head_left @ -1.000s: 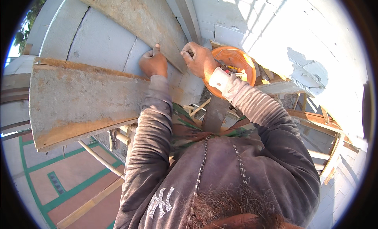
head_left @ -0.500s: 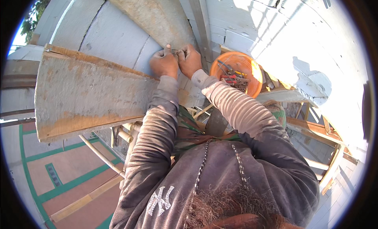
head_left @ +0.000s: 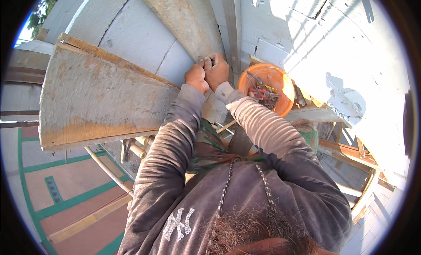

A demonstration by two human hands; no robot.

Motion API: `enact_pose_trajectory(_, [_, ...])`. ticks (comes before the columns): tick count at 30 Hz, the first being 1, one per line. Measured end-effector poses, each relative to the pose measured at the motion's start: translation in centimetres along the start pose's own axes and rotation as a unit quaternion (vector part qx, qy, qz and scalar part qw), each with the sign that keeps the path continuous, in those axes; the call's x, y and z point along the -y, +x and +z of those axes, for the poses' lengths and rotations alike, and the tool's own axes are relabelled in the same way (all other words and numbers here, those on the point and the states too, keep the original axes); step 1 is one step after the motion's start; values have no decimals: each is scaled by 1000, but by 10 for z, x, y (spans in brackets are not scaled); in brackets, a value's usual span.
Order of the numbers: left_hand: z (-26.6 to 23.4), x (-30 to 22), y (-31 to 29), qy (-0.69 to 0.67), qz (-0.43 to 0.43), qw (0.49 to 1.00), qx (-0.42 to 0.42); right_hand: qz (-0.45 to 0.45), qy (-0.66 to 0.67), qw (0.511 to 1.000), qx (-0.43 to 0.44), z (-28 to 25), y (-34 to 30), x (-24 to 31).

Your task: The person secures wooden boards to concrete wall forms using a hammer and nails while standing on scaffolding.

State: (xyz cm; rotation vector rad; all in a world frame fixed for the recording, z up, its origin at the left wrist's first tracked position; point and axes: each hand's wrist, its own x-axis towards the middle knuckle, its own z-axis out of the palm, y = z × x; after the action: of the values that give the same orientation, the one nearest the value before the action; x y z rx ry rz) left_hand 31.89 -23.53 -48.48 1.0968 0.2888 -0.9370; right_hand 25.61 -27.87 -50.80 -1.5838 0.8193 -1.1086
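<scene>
Both hands bunched together at the foot of the slanted plank (head_left: 184, 22), where it meets the grey block wall (head_left: 131, 35). Left hand (head_left: 196, 77) clenched into a fist, knuckles up. Right hand (head_left: 217, 71) closed too, pinching something thin and dark, likely wire or a nail (head_left: 202, 58), at its fingertips. Can't tell which; too small. Hands touching each other, probably so one steadies while the other works the piece against the wood.

Wide weathered board (head_left: 101, 101) lies left of the hands, its near end running under the left wrist; looks like it serves as formwork or a ledge along the wall.

Orange bowl (head_left: 263, 90) just right of the hands, on a ledge within easy reach, holding red-handled pliers (head_left: 259, 93) and some dark tangled bits, contents unclear.

Hidden: the contact point under the fingers, what carries the bowl. Wooden scaffold frame (head_left: 351, 154) lower right of the hands is cut by the fisheye rim. Painted court floor (head_left: 66, 185) far below, partly blocked by the sleeve.
</scene>
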Motion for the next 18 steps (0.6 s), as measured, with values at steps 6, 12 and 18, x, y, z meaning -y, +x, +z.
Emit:
enact_pose_trajectory(6, [-10,-7,16,-41,-10,998,52,-70,-42,997,1,-2,3,1])
enact_pose_trajectory(12, [-17,-12,32,-14,-1,1000,22,-94,-80,992,32,-9,3,3])
enact_pose_trajectory(18, [-16,-19,36,-22,-33,999,17,-99,-183,958,196,-69,20,69])
